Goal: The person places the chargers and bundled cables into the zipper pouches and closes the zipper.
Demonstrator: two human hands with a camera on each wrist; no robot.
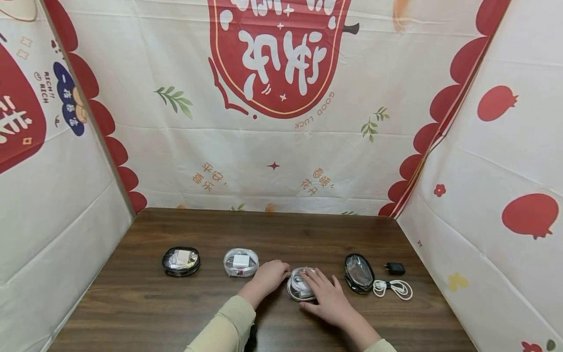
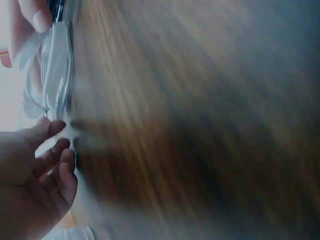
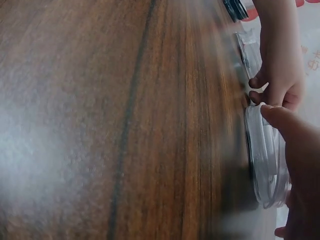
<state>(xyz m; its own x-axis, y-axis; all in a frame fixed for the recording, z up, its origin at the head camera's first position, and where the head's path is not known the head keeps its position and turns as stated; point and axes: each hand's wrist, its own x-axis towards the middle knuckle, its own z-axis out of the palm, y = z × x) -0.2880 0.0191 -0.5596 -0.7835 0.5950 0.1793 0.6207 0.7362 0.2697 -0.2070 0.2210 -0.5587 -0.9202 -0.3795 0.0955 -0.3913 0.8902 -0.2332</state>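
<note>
A clear oval pouch with white trim (image 1: 295, 286) lies on the table with a coiled white cable inside. My right hand (image 1: 327, 296) holds it from above, fingers spread over its top and thumb at the near edge. My left hand (image 1: 270, 275) is at the pouch's left end, and its thumb and forefinger pinch there. In the left wrist view, those fingertips meet the end of the clear pouch (image 2: 59, 75) beside a small zip pull, partly hidden. From the right wrist, my thumb presses the side of the pouch (image 3: 257, 150).
Left of my hands lie a second clear pouch (image 1: 241, 271) with a white charger and a black-trimmed pouch (image 1: 180, 269) with things inside. To the right are another black-trimmed pouch (image 1: 359, 274), a black charger plug (image 1: 394, 268) and a tied white cable (image 1: 398, 289). Printed cloth surrounds the table (image 1: 176, 318).
</note>
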